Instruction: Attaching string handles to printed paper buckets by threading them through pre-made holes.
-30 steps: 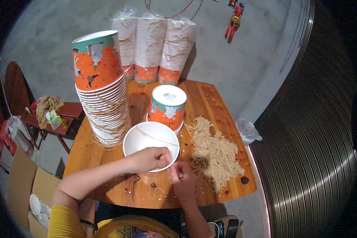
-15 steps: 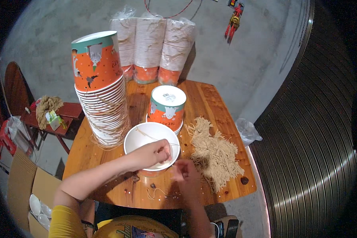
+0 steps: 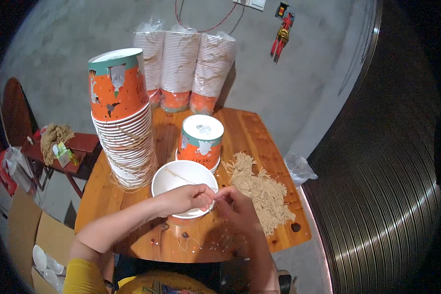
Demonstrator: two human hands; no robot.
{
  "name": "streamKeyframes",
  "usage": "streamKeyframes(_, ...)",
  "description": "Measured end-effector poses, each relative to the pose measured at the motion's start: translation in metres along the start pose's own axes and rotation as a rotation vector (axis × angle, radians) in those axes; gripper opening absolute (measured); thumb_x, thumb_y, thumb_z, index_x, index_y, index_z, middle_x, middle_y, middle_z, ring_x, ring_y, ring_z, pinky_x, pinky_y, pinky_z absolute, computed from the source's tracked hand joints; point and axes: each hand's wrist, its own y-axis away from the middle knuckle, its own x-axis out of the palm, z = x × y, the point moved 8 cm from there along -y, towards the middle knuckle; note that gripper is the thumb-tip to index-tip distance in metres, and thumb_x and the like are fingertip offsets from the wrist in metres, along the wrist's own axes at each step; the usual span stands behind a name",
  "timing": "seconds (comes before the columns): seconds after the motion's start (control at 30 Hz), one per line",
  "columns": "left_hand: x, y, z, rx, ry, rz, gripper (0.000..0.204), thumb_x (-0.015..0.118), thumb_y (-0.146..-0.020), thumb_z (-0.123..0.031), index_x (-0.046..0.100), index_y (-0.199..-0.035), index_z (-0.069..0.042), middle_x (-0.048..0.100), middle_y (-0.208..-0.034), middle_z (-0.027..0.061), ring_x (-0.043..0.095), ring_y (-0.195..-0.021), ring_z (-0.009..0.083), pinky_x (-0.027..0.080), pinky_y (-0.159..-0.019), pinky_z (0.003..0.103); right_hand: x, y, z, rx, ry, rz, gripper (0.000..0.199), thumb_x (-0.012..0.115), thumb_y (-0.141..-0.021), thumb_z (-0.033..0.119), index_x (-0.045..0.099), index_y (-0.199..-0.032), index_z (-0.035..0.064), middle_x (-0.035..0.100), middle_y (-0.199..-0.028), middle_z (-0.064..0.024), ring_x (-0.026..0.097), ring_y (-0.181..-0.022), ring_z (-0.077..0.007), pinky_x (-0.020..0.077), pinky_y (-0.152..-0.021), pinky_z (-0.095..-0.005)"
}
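A white-lined paper bucket stands upright on the near part of the table, its mouth tilted toward me. A thin beige string runs across its inside. Over the right side of its rim, my left hand has its fingers pinched together on the string. My right hand meets it there from outside the rim, thumb and forefinger also closed on the string. The fingertips of both hands nearly touch, and the exact hold is hard to see. Just behind the bucket sits an upside-down orange and green bucket.
A tall stack of nested buckets strung with cords rises at the left. Wrapped bucket stacks line the table's back edge. A heap of beige strings lies at the right. A cardboard box stands on the floor at lower left.
My right hand has moved up to the bucket's rim and met my left hand. My left hand has shifted slightly within the bucket's mouth. The whole view has tilted up a little.
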Motion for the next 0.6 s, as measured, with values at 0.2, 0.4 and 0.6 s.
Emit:
streamKeyframes(0.2, 0.001, 0.003, -0.001, 0.000, -0.082, -0.040, 0.013, 0.050, -0.091, -0.004, 0.056, -0.102, -0.002, 0.057, -0.090, 0.0021, 0.052, -0.089, 0.0100, 0.041, -0.084, 0.023, -0.003, -0.005, -0.007, -0.034, -0.020, 0.030, 0.012, 0.058, -0.091, 0.015, 0.056, -0.098, 0.0052, 0.062, -0.078, -0.0052, 0.059, -0.069, -0.0125, 0.0491, -0.063, -0.0285)
streamKeyframes(0.4, -0.006, -0.010, 0.018, -0.021, 0.005, -0.098, 0.017, 0.056, -0.092, -0.018, 0.056, -0.101, -0.003, 0.059, -0.087, 0.0001, 0.054, -0.081, 0.0081, 0.044, -0.073, 0.023, -0.001, 0.009, -0.015, 0.090, -0.208, 0.056, 0.013, 0.060, -0.089, 0.010, 0.056, -0.100, 0.0051, 0.062, -0.080, -0.0030, 0.057, -0.071, -0.0087, 0.0467, -0.063, -0.0243)
streamKeyframes(0.6, 0.000, -0.021, 0.027, -0.041, 0.078, -0.100, 0.017, 0.056, -0.093, -0.020, 0.055, -0.097, -0.004, 0.058, -0.086, -0.0007, 0.052, -0.077, 0.0069, 0.042, -0.066, 0.021, 0.010, 0.011, 0.009, -0.025, 0.044, 0.188, 0.016, 0.063, -0.087, 0.008, 0.059, -0.103, 0.0054, 0.063, -0.082, 0.0006, 0.054, -0.071, -0.0045, 0.0445, -0.063, -0.0217)
